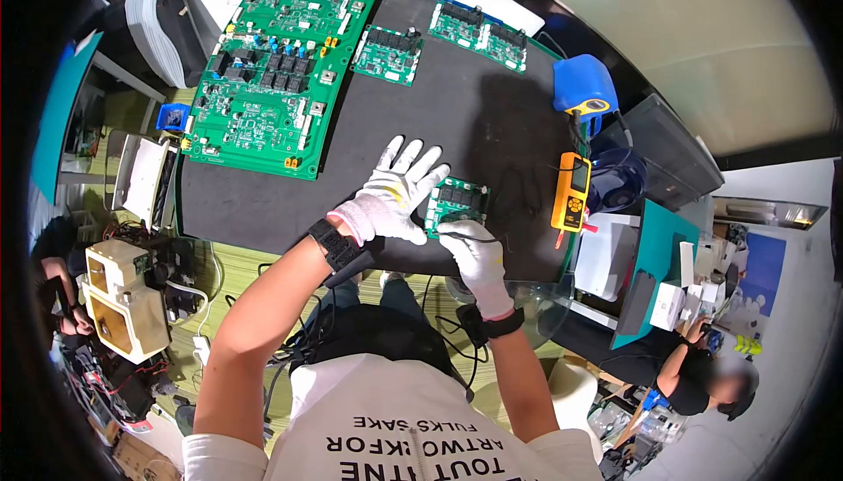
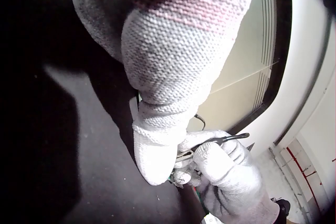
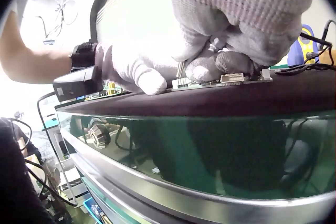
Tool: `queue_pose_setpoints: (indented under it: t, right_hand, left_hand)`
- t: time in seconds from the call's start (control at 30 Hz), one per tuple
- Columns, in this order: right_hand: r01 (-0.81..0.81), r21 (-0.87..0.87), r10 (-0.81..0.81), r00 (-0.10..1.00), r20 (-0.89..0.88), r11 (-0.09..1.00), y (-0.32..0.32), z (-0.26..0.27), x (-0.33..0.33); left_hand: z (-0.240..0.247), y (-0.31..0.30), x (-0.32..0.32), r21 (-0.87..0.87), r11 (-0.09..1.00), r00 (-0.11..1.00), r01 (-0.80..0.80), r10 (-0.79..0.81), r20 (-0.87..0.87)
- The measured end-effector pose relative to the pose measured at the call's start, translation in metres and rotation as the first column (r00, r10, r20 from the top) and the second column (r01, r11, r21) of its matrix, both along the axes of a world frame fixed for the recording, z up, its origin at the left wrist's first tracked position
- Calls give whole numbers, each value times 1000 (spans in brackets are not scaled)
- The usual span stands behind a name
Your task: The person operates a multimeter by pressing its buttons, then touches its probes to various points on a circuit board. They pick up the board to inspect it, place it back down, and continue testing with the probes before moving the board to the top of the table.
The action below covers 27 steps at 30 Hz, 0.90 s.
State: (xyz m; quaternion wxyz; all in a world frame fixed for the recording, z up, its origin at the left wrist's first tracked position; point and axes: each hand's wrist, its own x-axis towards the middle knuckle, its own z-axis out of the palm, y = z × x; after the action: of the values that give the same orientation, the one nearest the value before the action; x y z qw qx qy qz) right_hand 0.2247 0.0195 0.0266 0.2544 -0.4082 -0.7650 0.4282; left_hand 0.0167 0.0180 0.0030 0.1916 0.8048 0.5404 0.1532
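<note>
A small green circuit board (image 1: 460,196) lies on the dark mat near its front edge. My gloved left hand (image 1: 395,191) rests at the board's left side, fingers spread and nearly straight; its thumb (image 2: 155,155) points down to the mat. In my gloved right hand (image 1: 477,257) a thin dark tool (image 2: 231,138) is pinched between thumb and fingers. The tool's metal end (image 3: 181,70) comes down at a white connector (image 3: 181,82) on the board's edge. The right fingers (image 3: 205,69) cover part of the board, and the exact tip contact is hidden.
Large green boards (image 1: 263,95) lie at the left of the mat (image 1: 421,112). Smaller boards (image 1: 386,55) sit along the back. A yellow meter (image 1: 572,191) and a blue device (image 1: 584,86) stand at the right. Another person (image 1: 680,376) is at the far right.
</note>
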Motion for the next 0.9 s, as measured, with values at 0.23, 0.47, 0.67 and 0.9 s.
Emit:
queue_pose_setpoints:
  t: [0.23,0.47,0.67,0.9]
  right_hand:
    - [-7,52,7,1000,-6,999,0,-1,0]
    - [-6,19,5,1000,8,1000,0,-1,-2]
    - [-12,48,10,999,37,999,0,0,-3]
    - [-14,50,13,999,34,999,0,4,-3]
  left_hand:
    - [-1,0,0,8,1000,1000,0,0,0]
    - [-6,0,0,38,999,1000,2,-2,10]
    - [-6,0,0,35,999,1000,-2,1,12]
    - [-7,0,0,40,999,1000,-4,4,4]
